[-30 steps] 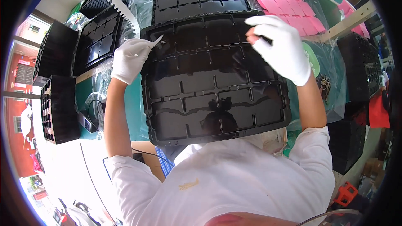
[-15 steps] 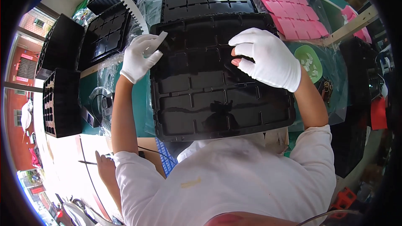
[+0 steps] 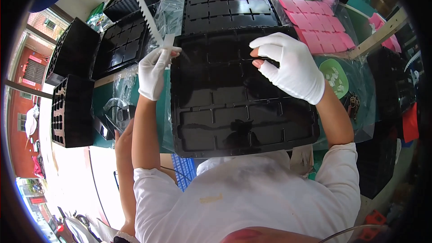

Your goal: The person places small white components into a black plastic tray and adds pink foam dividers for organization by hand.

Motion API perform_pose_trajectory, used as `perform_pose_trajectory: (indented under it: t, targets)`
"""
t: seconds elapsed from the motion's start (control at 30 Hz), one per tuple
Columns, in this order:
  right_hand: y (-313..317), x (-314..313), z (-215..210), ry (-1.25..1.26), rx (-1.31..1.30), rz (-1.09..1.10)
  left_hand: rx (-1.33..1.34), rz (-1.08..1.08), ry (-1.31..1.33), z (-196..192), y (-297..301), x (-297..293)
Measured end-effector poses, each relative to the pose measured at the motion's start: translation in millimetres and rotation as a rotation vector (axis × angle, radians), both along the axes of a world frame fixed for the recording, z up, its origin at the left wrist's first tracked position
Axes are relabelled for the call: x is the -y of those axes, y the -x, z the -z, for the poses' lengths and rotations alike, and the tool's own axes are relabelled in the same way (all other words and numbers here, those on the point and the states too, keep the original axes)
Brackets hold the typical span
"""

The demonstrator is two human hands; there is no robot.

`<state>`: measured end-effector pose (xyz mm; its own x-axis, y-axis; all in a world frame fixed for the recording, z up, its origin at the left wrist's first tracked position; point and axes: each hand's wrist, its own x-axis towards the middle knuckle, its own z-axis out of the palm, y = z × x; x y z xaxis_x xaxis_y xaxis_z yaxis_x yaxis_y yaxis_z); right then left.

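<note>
In front of me a large black plastic tray [image 3: 245,94] with shallow rectangular compartments lies tilted against my body. My left hand [image 3: 152,74], in a white glove, pinches a short flat white strip [image 3: 169,40] at the tray's upper left corner. Just beyond that strip, the lower end of a long white toothed strip [image 3: 145,11] hangs down. Over the tray's upper right part, my gloved right hand [image 3: 294,69] is open, its thumb and one finger bare at the tips and apart. Nothing shows between them.
A second black tray [image 3: 229,6] lies behind. Pink notched sheets [image 3: 315,22] and a green bowl [image 3: 333,77] of small white pieces are at the right. Black trays [image 3: 72,108] stand stacked at left. Another person's arm [image 3: 124,166] reaches toward a small black device [image 3: 122,114].
My left fingers have closed on the white strip, which now stands more upright. The right hand is nearly still. The other person's hand has moved up to the black device.
</note>
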<state>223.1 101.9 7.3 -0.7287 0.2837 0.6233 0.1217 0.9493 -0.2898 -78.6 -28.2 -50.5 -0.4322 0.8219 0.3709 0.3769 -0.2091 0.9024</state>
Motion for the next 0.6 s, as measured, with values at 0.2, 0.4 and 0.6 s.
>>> perform_pose_trajectory:
  t: [0.2, 0.4, 0.6]
  targets:
    - [24, -4, -17, 0.252, -0.351, 0.033, 0.286, 0.435, 0.108, -58, -70, -21]
    - [37, -3, -14, 0.137, -0.394, 0.012, 0.265, 0.267, 0.152, -64, -108, -52]
    - [23, -11, 13, 0.489, -0.311, -0.066, 0.197, 0.376, 0.166, -23, -113, -69]
